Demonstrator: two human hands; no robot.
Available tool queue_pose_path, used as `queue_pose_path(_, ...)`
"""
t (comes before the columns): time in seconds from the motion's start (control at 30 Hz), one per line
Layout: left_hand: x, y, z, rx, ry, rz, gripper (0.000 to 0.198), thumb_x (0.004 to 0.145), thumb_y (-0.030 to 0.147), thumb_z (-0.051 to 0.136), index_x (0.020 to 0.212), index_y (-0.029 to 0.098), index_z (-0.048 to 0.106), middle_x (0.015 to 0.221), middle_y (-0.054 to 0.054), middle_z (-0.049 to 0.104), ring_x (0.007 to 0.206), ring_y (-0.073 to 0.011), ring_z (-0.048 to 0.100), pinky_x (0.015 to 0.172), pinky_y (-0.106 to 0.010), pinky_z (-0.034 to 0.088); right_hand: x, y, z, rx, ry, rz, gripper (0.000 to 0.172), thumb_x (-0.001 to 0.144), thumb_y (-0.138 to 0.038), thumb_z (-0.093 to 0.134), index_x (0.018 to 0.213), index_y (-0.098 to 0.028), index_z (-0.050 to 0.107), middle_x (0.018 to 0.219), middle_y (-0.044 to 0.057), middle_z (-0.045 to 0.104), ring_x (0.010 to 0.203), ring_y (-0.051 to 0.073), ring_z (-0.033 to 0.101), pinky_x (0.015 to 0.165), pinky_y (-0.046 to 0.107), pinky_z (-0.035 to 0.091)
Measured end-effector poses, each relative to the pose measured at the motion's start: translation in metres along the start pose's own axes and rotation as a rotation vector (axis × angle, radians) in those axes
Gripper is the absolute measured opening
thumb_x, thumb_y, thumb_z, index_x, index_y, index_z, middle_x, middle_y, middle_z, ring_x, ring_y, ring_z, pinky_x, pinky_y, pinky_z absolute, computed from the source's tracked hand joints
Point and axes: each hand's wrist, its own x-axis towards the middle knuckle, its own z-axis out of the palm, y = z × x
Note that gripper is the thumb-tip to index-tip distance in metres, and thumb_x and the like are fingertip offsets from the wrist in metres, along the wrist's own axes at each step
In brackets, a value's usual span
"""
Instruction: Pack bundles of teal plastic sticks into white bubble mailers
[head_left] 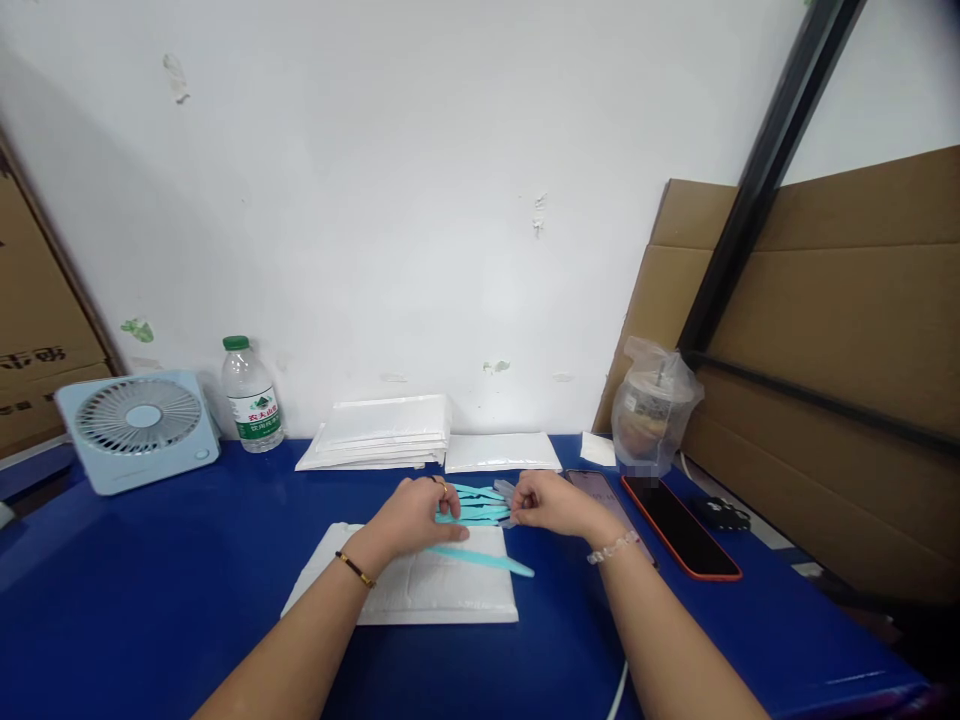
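Note:
A small bundle of flat teal plastic strips (480, 506), their exact kind unclear, lies between my two hands. My left hand (420, 515) curls over the left ends of the strips, fingers bent and thumb below. Clear plastic wrap (507, 492) covers the right ends, and my right hand (553, 503) pinches it between thumb and fingers. One separate teal strip (487, 559), tapered at its right tip, slants over a white padded envelope (442, 592) and sticks out past its right edge. My left hand hides that strip's left end.
On the blue table (187, 600) stand a light blue fan (142, 425) and a water bottle (253, 400) at left. White envelopes (382, 430) are stacked by the wall. At right are a phone (600, 492), an orange-edged phone (681, 530) and a bagged drink cup (649, 410).

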Motion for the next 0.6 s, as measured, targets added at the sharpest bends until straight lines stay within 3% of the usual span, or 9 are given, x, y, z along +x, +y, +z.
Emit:
queue_pose_path(0.1,-0.002,0.008,0.006,-0.016,-0.14,0.058,0.029,0.063,0.051,0.066,0.076,0.025,0.067,0.079,0.003,0.065,0.074,-0.015,0.058,0.07,-0.025,0.035,-0.004,-0.004,0.001,0.036,-0.288,-0.015,0.022,0.061,-0.036,0.075,0.069,-0.016,0.07,0.062,-0.001,0.061,0.056,0.012,0.054,0.05,0.02,0.037)
queue_pose_path(0.17,-0.002,0.008,0.01,-0.018,-0.159,0.049,0.023,0.066,0.045,0.064,0.074,0.024,0.066,0.075,0.003,0.065,0.071,-0.0147,0.058,0.068,-0.025,0.035,-0.004,-0.005,0.002,0.021,-0.376,-0.038,0.021,0.058,-0.034,0.076,0.067,-0.016,0.07,0.059,-0.002,0.06,0.053,0.012,0.053,0.049,0.021,0.036)
queue_pose_path(0.23,0.0,0.006,0.011,-0.023,-0.128,0.037,0.019,0.069,0.04,0.061,0.073,0.022,0.065,0.073,0.002,0.065,0.069,-0.0149,0.057,0.065,-0.025,0.036,-0.004,-0.005,0.004,0.012,-0.317,-0.065,0.015,0.061,-0.029,0.074,0.065,-0.016,0.068,0.061,-0.001,0.06,0.054,0.012,0.053,0.05,0.021,0.037)
queue_pose_path(0.37,0.003,0.0,0.008,-0.108,-0.001,-0.027,0.019,0.074,0.038,0.054,0.074,0.021,0.062,0.079,0.0,0.061,0.07,-0.015,0.055,0.06,-0.024,0.036,-0.003,-0.004,0.002,0.13,-0.057,-0.086,0.009,0.073,-0.026,0.064,0.074,-0.017,0.064,0.073,0.001,0.063,0.065,0.013,0.056,0.057,0.022,0.041)
queue_pose_path(0.47,0.005,-0.003,0.005,-0.197,0.072,-0.041,0.019,0.075,0.038,0.052,0.075,0.019,0.057,0.08,-0.001,0.058,0.07,-0.0143,0.053,0.06,-0.024,0.037,-0.002,-0.003,0.0,0.334,-0.012,-0.03,0.013,0.081,-0.029,0.057,0.079,-0.017,0.058,0.064,0.0,0.062,0.062,0.014,0.059,0.057,0.023,0.044)
queue_pose_path(0.6,0.004,-0.01,0.004,-0.323,0.081,-0.108,0.019,0.08,0.039,0.046,0.079,0.02,0.051,0.067,0.002,0.056,0.061,-0.013,0.052,0.056,-0.024,0.036,-0.001,0.002,-0.004,0.543,0.125,-0.028,0.02,0.077,-0.035,0.061,0.078,-0.016,0.056,0.063,0.001,0.062,0.058,0.014,0.061,0.054,0.024,0.045)
